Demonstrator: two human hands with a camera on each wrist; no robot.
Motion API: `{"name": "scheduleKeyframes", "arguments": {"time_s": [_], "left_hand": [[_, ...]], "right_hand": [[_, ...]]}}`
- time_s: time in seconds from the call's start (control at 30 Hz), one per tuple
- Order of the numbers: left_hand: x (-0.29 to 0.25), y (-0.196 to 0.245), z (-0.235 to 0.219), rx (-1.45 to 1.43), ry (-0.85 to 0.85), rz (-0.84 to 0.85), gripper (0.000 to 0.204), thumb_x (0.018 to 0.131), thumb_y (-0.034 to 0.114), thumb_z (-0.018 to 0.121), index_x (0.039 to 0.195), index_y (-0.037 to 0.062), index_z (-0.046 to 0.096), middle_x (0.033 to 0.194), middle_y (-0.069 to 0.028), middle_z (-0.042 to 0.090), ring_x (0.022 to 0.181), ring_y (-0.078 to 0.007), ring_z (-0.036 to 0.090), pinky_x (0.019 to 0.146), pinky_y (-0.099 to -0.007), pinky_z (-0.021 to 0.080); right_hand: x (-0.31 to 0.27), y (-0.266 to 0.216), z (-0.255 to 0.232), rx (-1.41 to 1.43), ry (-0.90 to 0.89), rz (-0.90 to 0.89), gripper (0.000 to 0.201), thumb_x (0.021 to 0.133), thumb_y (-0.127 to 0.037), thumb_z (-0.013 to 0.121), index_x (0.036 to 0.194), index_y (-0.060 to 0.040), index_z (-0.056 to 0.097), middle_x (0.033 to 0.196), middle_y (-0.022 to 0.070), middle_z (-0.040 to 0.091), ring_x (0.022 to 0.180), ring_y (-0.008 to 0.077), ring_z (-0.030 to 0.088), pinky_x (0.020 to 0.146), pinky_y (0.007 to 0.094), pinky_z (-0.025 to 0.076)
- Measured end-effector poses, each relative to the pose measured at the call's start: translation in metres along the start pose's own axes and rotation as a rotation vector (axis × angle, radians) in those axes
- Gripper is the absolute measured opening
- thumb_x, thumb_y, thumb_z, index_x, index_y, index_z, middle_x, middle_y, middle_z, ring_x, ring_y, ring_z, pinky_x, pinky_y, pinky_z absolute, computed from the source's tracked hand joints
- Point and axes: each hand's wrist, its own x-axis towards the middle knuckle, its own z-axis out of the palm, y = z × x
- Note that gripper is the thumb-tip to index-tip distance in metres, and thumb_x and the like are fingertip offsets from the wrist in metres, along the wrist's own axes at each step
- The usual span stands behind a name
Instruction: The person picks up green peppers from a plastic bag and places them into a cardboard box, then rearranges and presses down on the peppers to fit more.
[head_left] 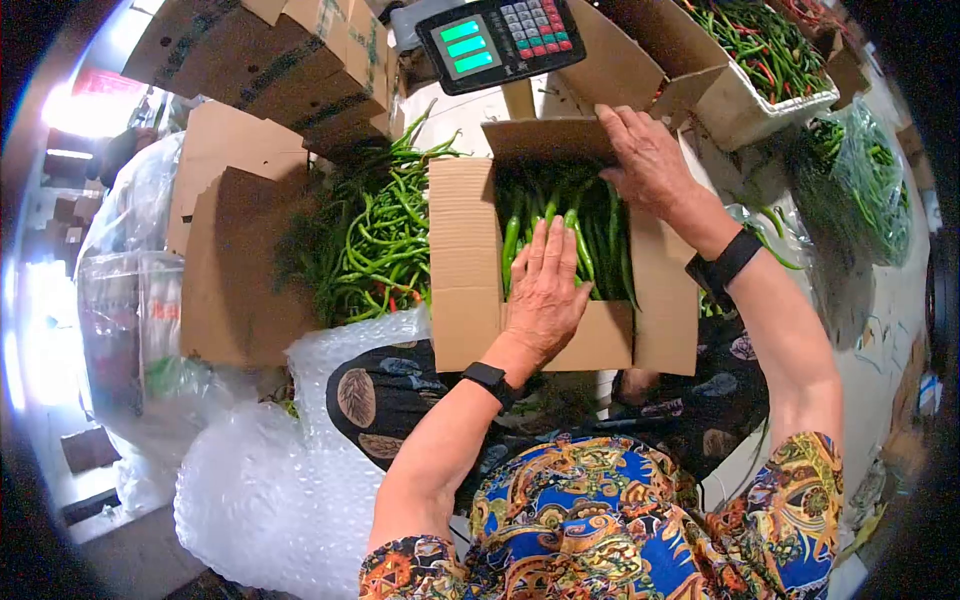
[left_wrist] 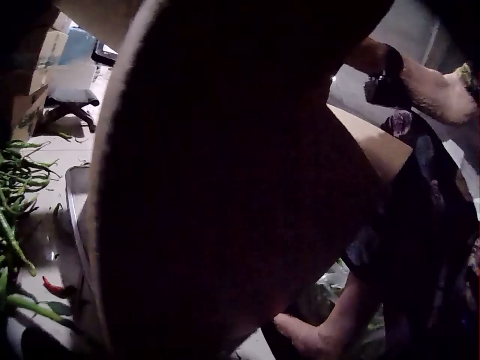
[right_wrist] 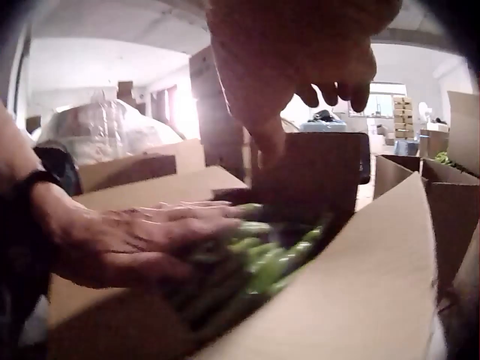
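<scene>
An open cardboard box (head_left: 465, 265) stands in front of the person, filled with long green peppers (head_left: 615, 240) lying lengthwise. The left hand (head_left: 545, 290) lies flat on the peppers, its fingers straight and pointing toward the back of the box. The right hand (head_left: 650, 165) is at the box's far right corner, by the raised back flap (head_left: 545, 138). In the right wrist view, the right hand's fingers (right_wrist: 330, 94) hang above that flap and its thumb is on the near side. A dark surface close to the camera fills most of the left wrist view, hiding the left hand.
Loose green peppers (head_left: 385, 235) are heaped left of the box. A scale display (head_left: 500, 40) stands behind it. A white crate (head_left: 770, 115) of peppers and a plastic bag (head_left: 865, 190) are on the right. Bubble wrap (head_left: 290, 490) lies at the left front.
</scene>
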Motion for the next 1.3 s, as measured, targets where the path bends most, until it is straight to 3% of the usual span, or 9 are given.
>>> {"name": "scheduleKeyframes", "arguments": {"time_s": [0.13,0.23,0.33,0.53,0.6,0.67,0.8,0.87,1.3], "left_hand": [[0.000,0.003,0.004,-0.044,-0.025,-0.005,0.073,0.084,0.026,0.062,0.142,-0.0048,0.030,0.150,-0.0223,0.028,0.141,-0.0384,0.022,0.110,-0.0471,0.022],[-0.002,0.000,0.006,-0.087,0.017,-0.007,0.078,0.082,0.026,0.066,0.144,-0.0027,0.028,0.151,-0.0207,0.026,0.141,-0.0399,0.020,0.111,-0.0496,0.020],[0.000,0.001,-0.002,-0.068,0.040,-0.033,0.081,0.081,0.028,0.068,0.144,-0.0022,0.027,0.152,-0.0213,0.023,0.142,-0.0405,0.017,0.110,-0.0513,0.020],[0.016,-0.005,0.006,-0.022,0.021,-0.075,0.082,0.081,0.039,0.068,0.144,0.0032,0.031,0.152,-0.0227,0.021,0.141,-0.0399,0.016,0.110,-0.0515,0.019],[0.016,-0.010,0.007,-0.031,0.045,-0.060,0.081,0.081,0.041,0.067,0.145,0.0068,0.031,0.153,-0.0228,0.020,0.141,-0.0405,0.016,0.109,-0.0526,0.019],[0.014,-0.010,0.007,-0.031,0.038,-0.058,0.080,0.082,0.041,0.066,0.146,0.0091,0.031,0.153,-0.0229,0.019,0.141,-0.0411,0.015,0.109,-0.0530,0.019],[0.013,-0.010,0.008,0.007,0.047,-0.008,0.075,0.083,0.040,0.065,0.146,0.0144,0.034,0.153,-0.0233,0.018,0.141,-0.0436,0.015,0.108,-0.0542,0.020],[0.011,-0.011,0.008,0.005,0.025,-0.022,0.073,0.082,0.038,0.065,0.144,0.0140,0.037,0.153,-0.0240,0.018,0.140,-0.0451,0.015,0.108,-0.0549,0.020],[0.011,-0.012,0.005,-0.217,0.084,-0.011,0.076,0.073,0.042,0.073,0.140,0.0179,0.045,0.154,-0.0232,0.016,0.141,-0.0462,0.013,0.108,-0.0560,0.022]], "right_hand": [[-0.021,-0.023,-0.006,0.091,-0.562,0.090,0.038,0.076,-0.007,0.064,0.112,0.0013,0.055,0.115,0.0199,0.059,0.108,0.0360,0.057,0.094,0.0436,0.045],[-0.075,-0.029,0.050,-0.031,-0.019,-0.175,0.031,0.072,-0.002,0.058,0.102,0.0041,0.056,0.098,0.0210,0.058,0.101,0.0353,0.058,0.087,0.0432,0.047],[-0.062,-0.029,0.032,0.129,-0.270,-0.088,0.032,0.071,-0.001,0.058,0.103,0.0030,0.057,0.101,0.0206,0.058,0.101,0.0349,0.058,0.088,0.0429,0.046],[-0.074,-0.008,0.036,0.103,-0.036,-0.218,0.039,0.071,-0.001,0.059,0.110,0.0007,0.056,0.113,0.0187,0.057,0.108,0.0340,0.056,0.086,0.0412,0.047],[-0.069,0.010,0.011,0.294,-0.220,0.156,0.050,0.079,-0.007,0.060,0.128,-0.0006,0.049,0.123,0.0225,0.054,0.115,0.0386,0.050,0.098,0.0432,0.041],[-0.076,0.033,-0.006,0.036,0.217,0.180,0.046,0.077,-0.010,0.065,0.120,0.0011,0.052,0.116,0.0224,0.056,0.107,0.0403,0.051,0.093,0.0449,0.042],[-0.114,0.030,-0.021,0.040,-0.111,0.325,0.036,0.076,-0.008,0.066,0.106,0.0028,0.052,0.102,0.0218,0.055,0.101,0.0403,0.052,0.086,0.0446,0.044],[-0.116,-0.005,-0.032,0.034,0.020,0.249,0.023,0.075,-0.009,0.064,0.094,-0.0021,0.053,0.093,0.0173,0.054,0.092,0.0372,0.054,0.080,0.0464,0.047],[-0.074,-0.010,0.022,0.041,-0.553,-0.185,0.015,0.066,-0.017,0.071,0.080,-0.0105,0.069,0.093,0.0099,0.064,0.096,0.0310,0.061,0.081,0.0468,0.047]]}}
